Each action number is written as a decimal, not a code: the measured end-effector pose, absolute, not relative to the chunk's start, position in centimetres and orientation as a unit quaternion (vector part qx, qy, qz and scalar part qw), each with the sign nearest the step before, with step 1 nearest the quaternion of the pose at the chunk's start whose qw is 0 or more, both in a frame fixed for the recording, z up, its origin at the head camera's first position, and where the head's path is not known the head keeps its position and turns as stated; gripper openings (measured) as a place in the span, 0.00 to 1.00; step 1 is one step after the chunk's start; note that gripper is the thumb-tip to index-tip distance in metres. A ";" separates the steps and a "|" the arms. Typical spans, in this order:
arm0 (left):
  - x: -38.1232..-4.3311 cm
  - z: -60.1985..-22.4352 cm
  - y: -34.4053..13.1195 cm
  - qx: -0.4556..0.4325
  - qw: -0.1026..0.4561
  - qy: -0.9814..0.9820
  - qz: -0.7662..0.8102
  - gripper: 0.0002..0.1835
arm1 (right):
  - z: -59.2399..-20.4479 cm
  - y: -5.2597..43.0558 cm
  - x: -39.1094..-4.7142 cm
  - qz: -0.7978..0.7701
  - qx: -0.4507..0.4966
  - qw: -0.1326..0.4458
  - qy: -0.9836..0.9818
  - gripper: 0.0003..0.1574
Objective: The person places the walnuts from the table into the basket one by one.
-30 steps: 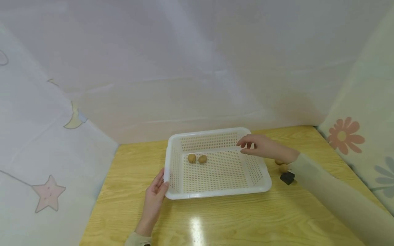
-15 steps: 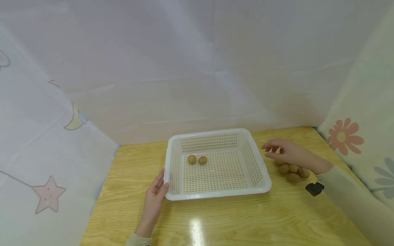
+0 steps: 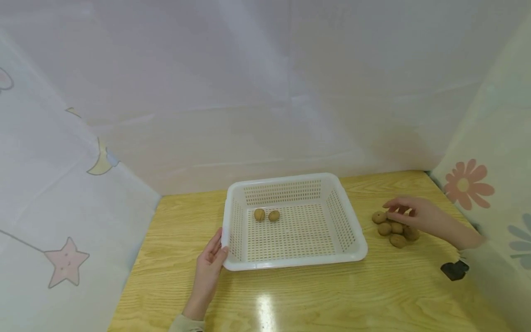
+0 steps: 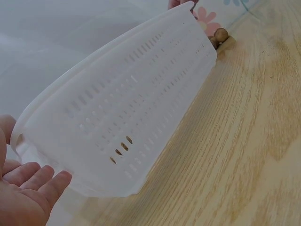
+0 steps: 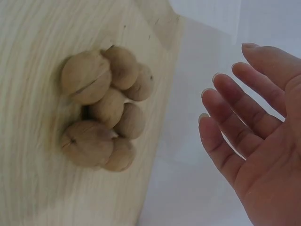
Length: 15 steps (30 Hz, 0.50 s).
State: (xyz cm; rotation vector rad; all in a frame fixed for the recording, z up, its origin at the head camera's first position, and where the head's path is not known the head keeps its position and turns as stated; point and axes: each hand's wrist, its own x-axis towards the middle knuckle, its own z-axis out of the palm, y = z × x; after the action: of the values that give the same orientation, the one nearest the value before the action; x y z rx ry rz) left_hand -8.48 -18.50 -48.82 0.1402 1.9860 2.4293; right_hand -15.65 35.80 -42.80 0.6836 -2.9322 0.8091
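Observation:
A white plastic basket point(image 3: 290, 263) with slotted walls sits on the wooden table, two walnuts point(image 3: 259, 215) lying in its left part. My left hand point(image 3: 209, 260) holds the basket's left edge, thumb at the rim and fingers against the outer wall, as the left wrist view shows. Over at the right, several walnuts point(image 3: 397, 240) lie in a close cluster on the table. Above that cluster hovers my right hand point(image 3: 423, 216), its fingers loosely bent. In the right wrist view nothing is between thumb and fingers, and the walnuts point(image 5: 87, 77) are apart from them.
The wooden table point(image 3: 315, 299) reaches back to a pale cloth backdrop point(image 3: 265, 115). Printed cloth point(image 3: 498, 152) hangs along the right side, and more point(image 3: 62, 207) on the left. A dark object point(image 3: 454, 270) shows at my right wrist.
My right hand has moved rightward from over the basket's right end to above the walnut cluster, bringing the cluster into view. The left hand, basket and two walnuts inside have stayed put.

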 end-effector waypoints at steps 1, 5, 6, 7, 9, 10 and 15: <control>-8.5 -48.8 -18.5 0.046 0.000 0.632 0.774 0.30 | -42.9 36.1 -15.5 0.259 0.218 0.015 -0.941 0.13; -8.5 -48.9 -18.5 0.051 0.000 0.632 0.773 0.30 | -43.4 37.4 -14.4 0.254 0.207 0.011 -0.945 0.15; -8.5 -48.9 -18.5 0.051 0.000 0.632 0.773 0.30 | -43.5 37.7 -14.2 0.253 0.201 0.009 -0.946 0.15; -8.5 -48.9 -18.5 0.049 0.001 0.631 0.774 0.30 | -43.7 38.0 -13.9 0.253 0.194 0.005 -0.948 0.16; -8.5 -48.8 -18.5 0.050 0.000 0.632 0.773 0.30 | -44.3 38.6 -13.5 0.252 0.183 -0.002 -0.950 0.17; -8.5 -48.8 -18.5 0.052 0.000 0.633 0.772 0.30 | -44.6 38.9 -13.3 0.253 0.177 -0.006 -0.951 0.18; -8.5 -48.9 -18.5 0.047 0.001 0.632 0.774 0.31 | -46.2 40.2 -12.6 0.253 0.159 -0.011 -0.954 0.21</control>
State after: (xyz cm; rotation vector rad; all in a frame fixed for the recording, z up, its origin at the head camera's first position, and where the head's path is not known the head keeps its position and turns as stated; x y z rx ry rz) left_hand -8.49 -18.53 -48.86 0.1482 1.9837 2.4299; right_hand -12.63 40.20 -46.25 0.5037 -3.0183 0.7997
